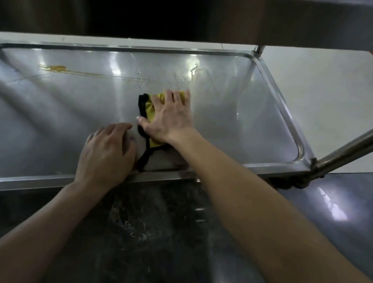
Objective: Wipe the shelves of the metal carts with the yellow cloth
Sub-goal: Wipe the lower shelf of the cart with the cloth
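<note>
shelf [68, 109]: glossy smooth metal | cloth [152, 108]: yellow matt fabric, black edging

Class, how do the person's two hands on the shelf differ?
The right hand presses flat, fingers spread, on the yellow cloth; the left hand rests on bare metal, fingers slightly bent. The right hand reaches farther into the shelf; the left hand sits by its near rim. Both are palm down on the same shelf.

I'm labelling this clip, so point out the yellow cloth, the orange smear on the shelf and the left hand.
yellow cloth [150, 110]: head view, the yellow fold beside its black edging.
orange smear [55, 68]: head view, its thick left end.
left hand [107, 153]: head view, the back of the hand.
</note>
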Tool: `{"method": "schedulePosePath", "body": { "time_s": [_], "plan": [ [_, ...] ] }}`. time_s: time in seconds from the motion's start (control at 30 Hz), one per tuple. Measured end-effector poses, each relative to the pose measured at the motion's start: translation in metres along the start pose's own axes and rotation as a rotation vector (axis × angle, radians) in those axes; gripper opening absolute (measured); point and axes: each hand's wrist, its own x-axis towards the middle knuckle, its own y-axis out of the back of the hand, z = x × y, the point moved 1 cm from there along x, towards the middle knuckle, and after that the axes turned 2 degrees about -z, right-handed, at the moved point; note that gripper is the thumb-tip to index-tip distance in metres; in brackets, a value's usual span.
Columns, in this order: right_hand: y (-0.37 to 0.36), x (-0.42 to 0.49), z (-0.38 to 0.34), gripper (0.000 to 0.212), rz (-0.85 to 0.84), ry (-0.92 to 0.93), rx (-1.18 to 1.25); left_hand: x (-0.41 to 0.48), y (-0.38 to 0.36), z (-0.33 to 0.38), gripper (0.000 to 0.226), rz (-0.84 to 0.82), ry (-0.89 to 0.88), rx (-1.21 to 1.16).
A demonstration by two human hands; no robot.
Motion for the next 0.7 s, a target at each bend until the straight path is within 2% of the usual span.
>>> {"method": "schedulePosePath", "body": {
  "time_s": [0.1, 0.27, 0.33, 0.43, 0.57, 0.63, 0.7],
  "plan": [
    [-0.004, -0.013, 0.063, 0.075, 0.021, -0.073, 0.078, -0.012, -0.005, -0.01, 0.053, 0.007, -0.068, 0.102],
    [-0.007, -0.078, 0.256, 0.079, 0.066, -0.558, 0.064, -0.016, -0.018, -0.008, 0.055, 0.03, -0.096, 0.185],
    [-0.008, -0.09, 0.272, 0.084, 0.068, -0.625, 0.024, -0.017, -0.019, -0.007, 0.052, 0.038, -0.091, 0.202],
    [-0.02, -0.073, 0.185, 0.086, 0.145, -0.435, 0.016, -0.017, -0.017, -0.01, 0.048, 0.044, -0.102, 0.186],
    [-0.025, -0.052, 0.01, 0.078, 0.065, 0.053, 0.087, -0.014, -0.019, -0.011, 0.05, 0.053, -0.103, 0.184],
    [-0.022, -0.056, -0.014, 0.073, 0.009, 0.182, 0.108, -0.015, -0.02, -0.011, 0.051, 0.057, -0.088, 0.176],
    [-0.02, -0.064, 0.024, 0.072, 0.002, 0.151, 0.1, -0.015, -0.02, -0.01, 0.051, 0.046, -0.094, 0.172]
  ]
}}
